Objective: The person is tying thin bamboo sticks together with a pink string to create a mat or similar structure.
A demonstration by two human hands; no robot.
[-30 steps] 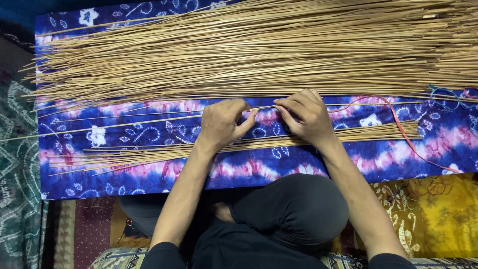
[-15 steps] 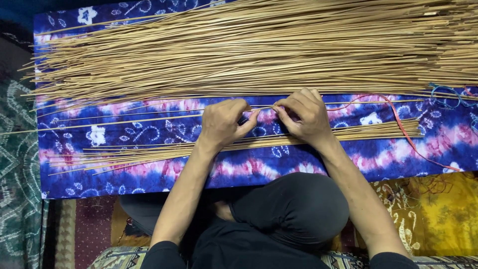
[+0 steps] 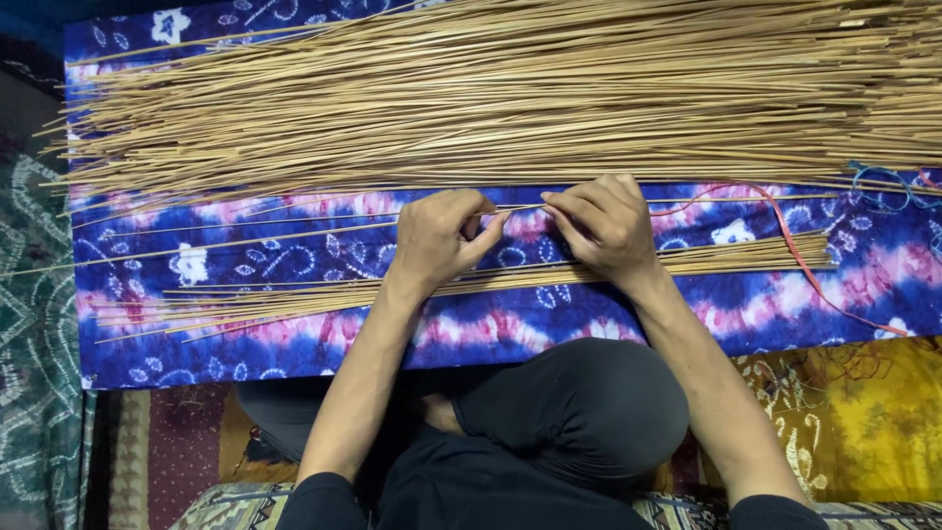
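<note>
Thin straight tan stick (image 3: 294,234)

A person's hands meet over a patterned cloth (image 3: 294,344), the landmark here. On its far half lies a large heap of sticks (image 3: 491,98); on its near half, a smaller bundle of sticks (image 3: 294,299). Between them the left hand (image 3: 437,240) and right hand (image 3: 603,226) pinch a single stick (image 3: 245,238). A cord (image 3: 795,257) crosses the cloth's right end.
</note>
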